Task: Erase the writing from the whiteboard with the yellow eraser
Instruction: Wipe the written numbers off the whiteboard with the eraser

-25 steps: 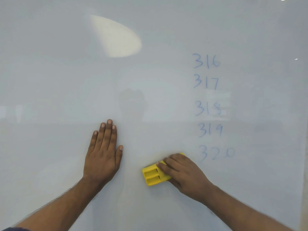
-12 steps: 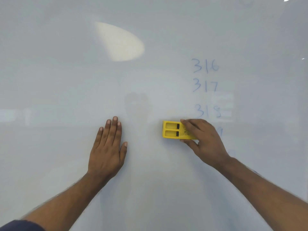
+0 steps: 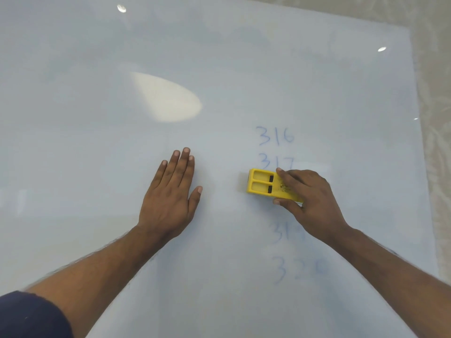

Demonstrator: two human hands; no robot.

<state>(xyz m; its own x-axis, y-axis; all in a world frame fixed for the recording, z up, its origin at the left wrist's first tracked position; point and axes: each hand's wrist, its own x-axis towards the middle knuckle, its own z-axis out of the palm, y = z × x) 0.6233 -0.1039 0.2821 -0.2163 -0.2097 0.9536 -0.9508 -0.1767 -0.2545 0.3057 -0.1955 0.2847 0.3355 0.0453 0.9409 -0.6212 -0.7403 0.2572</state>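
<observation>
The whiteboard fills the view. A column of blue numbers runs down its right half: 316 is clear, 317 sits just above the eraser, and 319 and 320 below are faint and smeared. My right hand grips the yellow eraser flat on the board between 317 and 319, covering the row there. My left hand lies flat on the board, fingers together, to the left of the eraser.
The board's right edge meets a pale patterned surface. A bright oval light reflection lies on the upper middle of the board.
My right hand carried the eraser up from beside 320 to the row under 317. The numbers 319 and 320 look more smeared. The view has tilted, showing the board's right edge.
</observation>
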